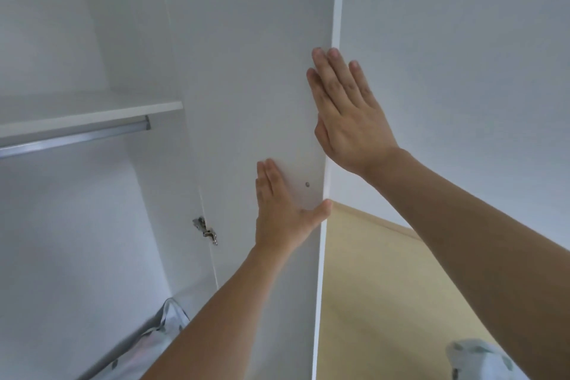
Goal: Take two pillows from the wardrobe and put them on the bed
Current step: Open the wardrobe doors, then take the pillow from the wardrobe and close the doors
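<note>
Both hands lie flat, fingers straight, on the open wardrobe door (246, 86): left hand (283, 213) lower on its inner face, right hand (348, 114) higher at its edge. One patterned pillow (160, 336) sits inside the wardrobe at lower left.

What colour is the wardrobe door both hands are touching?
Plain white, clearest in the head view: wardrobe door.

Door (246, 71) blocks right; wardrobe interior (77, 210) open.
</note>
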